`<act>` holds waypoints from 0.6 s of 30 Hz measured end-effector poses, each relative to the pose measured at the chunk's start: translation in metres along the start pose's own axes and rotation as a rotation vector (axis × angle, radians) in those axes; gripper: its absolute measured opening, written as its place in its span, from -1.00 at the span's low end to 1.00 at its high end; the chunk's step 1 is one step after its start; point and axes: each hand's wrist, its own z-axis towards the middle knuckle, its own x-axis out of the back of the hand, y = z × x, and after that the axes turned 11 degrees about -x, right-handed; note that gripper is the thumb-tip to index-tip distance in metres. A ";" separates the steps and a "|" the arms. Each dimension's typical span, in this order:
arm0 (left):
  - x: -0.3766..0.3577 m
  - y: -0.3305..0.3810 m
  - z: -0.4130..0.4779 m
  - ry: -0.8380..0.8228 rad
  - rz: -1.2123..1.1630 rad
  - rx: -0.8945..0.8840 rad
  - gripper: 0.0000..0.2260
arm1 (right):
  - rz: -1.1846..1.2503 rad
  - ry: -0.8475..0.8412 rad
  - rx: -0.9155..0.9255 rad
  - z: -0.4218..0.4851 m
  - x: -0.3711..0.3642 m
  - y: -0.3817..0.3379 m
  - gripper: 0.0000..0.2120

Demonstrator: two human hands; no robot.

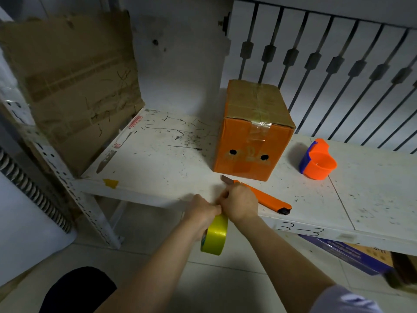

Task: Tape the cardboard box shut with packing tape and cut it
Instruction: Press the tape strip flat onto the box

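Observation:
An orange cardboard box stands on the white shelf, flaps closed, with clear tape across its brown top and down its front. My left hand grips a yellow-green roll of packing tape just in front of the shelf edge. My right hand is closed at the top of the roll, fingertips pinching at the tape end. An orange utility knife lies on the shelf right behind my right hand, blade out toward the box.
An orange and blue tape dispenser sits on the shelf right of the box. A flattened cardboard sheet leans at the shelf's left end. Metal bars run behind. A dark blue box lies under the shelf.

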 end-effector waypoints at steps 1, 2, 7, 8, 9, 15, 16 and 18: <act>0.001 0.001 0.000 0.003 0.004 0.005 -0.78 | 0.052 -0.011 -0.031 0.001 0.002 0.001 -0.67; 0.002 0.002 -0.002 0.005 0.003 0.005 -0.82 | 0.095 -0.021 -0.060 0.002 0.003 0.003 -0.59; 0.006 0.008 -0.006 -0.036 0.039 -0.005 -0.86 | 0.067 -0.069 0.004 0.009 0.000 0.008 -0.71; 0.007 0.009 -0.006 -0.057 0.064 -0.006 -0.88 | 0.071 -0.073 0.024 0.009 -0.001 0.009 -0.74; 0.009 0.010 -0.006 -0.076 0.101 -0.003 -0.85 | 0.071 -0.070 0.041 0.008 0.000 0.010 -0.78; 0.010 0.057 0.001 0.378 0.623 -0.621 -0.78 | 0.388 0.469 0.135 0.007 0.051 0.011 -0.88; 0.008 0.072 0.003 0.433 0.578 -0.788 -0.79 | 0.438 0.578 0.131 0.013 0.065 0.011 -0.88; 0.003 0.100 0.011 0.479 0.571 -1.033 -0.74 | 0.438 0.710 0.115 0.030 0.091 0.014 -0.82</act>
